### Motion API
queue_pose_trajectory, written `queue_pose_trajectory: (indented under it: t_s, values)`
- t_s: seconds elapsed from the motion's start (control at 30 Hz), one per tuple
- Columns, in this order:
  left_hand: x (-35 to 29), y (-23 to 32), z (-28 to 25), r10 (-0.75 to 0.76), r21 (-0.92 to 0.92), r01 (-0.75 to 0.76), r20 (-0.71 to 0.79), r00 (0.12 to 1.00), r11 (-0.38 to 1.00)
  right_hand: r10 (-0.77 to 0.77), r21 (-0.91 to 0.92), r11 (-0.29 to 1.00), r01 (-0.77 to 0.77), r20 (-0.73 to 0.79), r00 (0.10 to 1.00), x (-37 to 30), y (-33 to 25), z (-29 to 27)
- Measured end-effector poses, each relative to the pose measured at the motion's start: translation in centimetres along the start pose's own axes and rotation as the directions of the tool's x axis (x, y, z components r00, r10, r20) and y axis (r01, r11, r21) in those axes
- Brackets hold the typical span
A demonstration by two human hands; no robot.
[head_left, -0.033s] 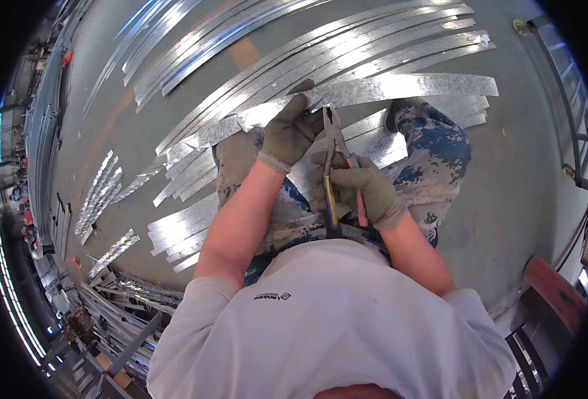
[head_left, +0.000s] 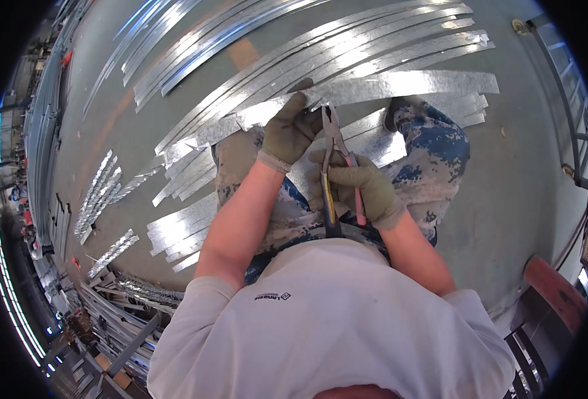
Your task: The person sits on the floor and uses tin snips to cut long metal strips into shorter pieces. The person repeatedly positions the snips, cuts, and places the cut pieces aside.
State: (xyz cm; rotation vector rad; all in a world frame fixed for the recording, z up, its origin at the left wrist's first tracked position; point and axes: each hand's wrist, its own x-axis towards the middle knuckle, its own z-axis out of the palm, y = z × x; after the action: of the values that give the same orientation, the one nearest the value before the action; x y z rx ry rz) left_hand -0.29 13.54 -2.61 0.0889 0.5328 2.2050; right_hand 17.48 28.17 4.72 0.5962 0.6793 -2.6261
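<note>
While my right grip (head_left: pixel 364 189) is wrapped around the pliers (head_left: pixel 336 142), my left grip (head_left: pixel 290 130) is clamped on the long metal strip (head_left: pixel 407 82), which spans crosswise near my camouflage trousers (head_left: pixel 433 149), the pliers' tip at its near edge.

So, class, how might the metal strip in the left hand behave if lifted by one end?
The metal strip looks long and thin, so it would probably sag or spring. Being narrow sheet, it is likely light for its length. Its smooth, shiny surface may slide easily.
</note>
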Motion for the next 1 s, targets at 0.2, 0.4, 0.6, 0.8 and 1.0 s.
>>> queue_pose_trajectory:
  t_s: [0.2,0.4,0.6,0.8,1.0]
  values:
    - [-0.3,0.2,0.6,-0.018,0.130,0.026,-0.060,0.998,0.991,0.020,0.094,0.995,-0.026,0.065,0.998,0.4,1.2,-1.5]
    - [-1.0,-0.1,0.7,0.011,0.013,-0.011,0.054,0.998,1.000,-0.036,0.066,0.997,0.027,0.152,0.988,-0.9,1.3,-0.7]
    - [-0.6,0.2,-0.4,0.014,-0.072,-0.008,0.074,0.997,0.997,-0.052,0.136,0.990,0.018,0.253,0.966,-0.1,1.8,-1.2]
    - [-0.3,0.3,0.1,0.026,0.048,-0.023,-0.067,0.997,0.999,0.025,-0.017,1.000,-0.024,0.085,0.996,-0.7,0.9,-0.5]
    - [-0.6,0.6,0.0,0.051,0.113,-0.033,-0.160,0.986,0.993,-0.026,-0.085,0.996,0.019,-0.079,0.997,-2.6,0.4,-1.9]
